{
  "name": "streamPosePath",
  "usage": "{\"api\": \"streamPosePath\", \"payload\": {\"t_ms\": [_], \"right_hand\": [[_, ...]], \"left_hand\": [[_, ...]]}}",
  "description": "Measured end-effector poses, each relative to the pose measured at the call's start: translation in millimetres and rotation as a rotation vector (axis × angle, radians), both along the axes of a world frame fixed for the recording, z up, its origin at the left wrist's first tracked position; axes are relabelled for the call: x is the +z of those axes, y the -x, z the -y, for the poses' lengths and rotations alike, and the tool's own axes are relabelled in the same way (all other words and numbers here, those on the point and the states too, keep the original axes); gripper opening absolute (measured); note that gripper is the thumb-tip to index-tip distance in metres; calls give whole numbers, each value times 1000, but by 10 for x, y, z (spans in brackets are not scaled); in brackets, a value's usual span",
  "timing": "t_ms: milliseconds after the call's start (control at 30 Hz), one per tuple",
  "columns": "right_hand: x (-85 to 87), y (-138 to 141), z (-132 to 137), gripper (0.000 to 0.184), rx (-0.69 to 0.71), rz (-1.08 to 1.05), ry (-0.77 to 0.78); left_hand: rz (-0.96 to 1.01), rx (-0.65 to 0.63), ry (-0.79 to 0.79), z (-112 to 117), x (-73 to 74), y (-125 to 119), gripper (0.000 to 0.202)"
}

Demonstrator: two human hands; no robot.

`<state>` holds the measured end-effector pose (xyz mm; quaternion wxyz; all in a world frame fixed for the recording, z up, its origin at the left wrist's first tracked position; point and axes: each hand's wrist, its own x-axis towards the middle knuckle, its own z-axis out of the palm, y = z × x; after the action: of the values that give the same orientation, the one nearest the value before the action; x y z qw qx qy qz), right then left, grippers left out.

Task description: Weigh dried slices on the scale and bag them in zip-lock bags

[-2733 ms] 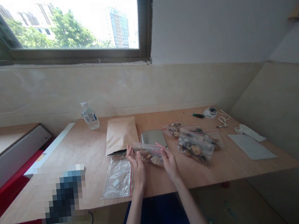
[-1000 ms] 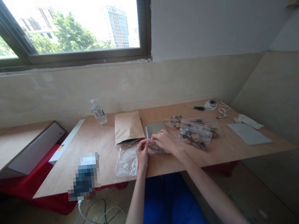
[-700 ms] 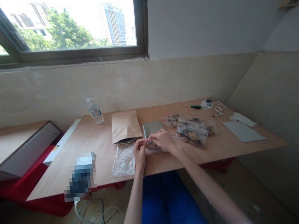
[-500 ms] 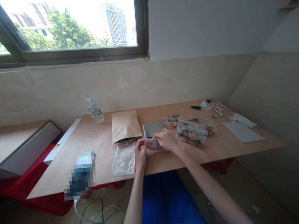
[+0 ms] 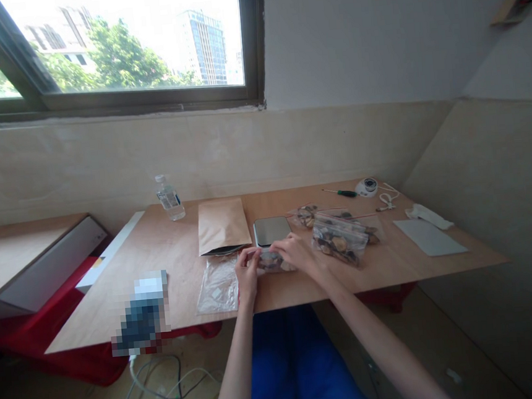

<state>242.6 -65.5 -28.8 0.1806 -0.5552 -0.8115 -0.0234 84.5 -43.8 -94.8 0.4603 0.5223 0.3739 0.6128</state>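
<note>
A small clear zip bag [image 5: 274, 261] of brownish pieces lies at the table's near side, between my two hands. My left hand [image 5: 248, 268] pinches its top left corner, fingers closed. My right hand [image 5: 295, 253] is closed on the bag's upper edge and covers its right part. Right behind the bag sits a flat scale with a metal top [image 5: 272, 230]. Under and beside my left wrist are clear empty-looking plastic bags [image 5: 216, 286]. To the right of my right hand stands a fuller zip bag [image 5: 340, 241] of similar pieces.
A brown paper pouch [image 5: 223, 226] lies left of the scale, a water bottle [image 5: 170, 198] behind it. More filled bags [image 5: 305, 214], a green screwdriver [image 5: 347, 193], a white camera [image 5: 366, 187] and a white sheet [image 5: 430, 236] are at right. A blurred-out item [image 5: 143, 313] lies front left.
My right hand's fingers have shifted slightly left along the bag's top edge. More of the bag's contents shows below them. The view has moved a little.
</note>
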Motion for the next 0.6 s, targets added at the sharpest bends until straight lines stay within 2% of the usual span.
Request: {"api": "streamPosePath", "payload": {"t_ms": [200,333,433,600], "right_hand": [[0,-80,39,23,-28,25,23],[-4,-102,31,22,-9,-69,49],[-9,-177,39,21,-14,-103,52],[39,-400,148,26,-111,-115,18]], "left_hand": [[21,-6,33,6,19,-8,23],[44,-3,61,14,47,-13,27],[70,39,60,5,62,24,27],[130,154,37,-31,67,86,31]]}}
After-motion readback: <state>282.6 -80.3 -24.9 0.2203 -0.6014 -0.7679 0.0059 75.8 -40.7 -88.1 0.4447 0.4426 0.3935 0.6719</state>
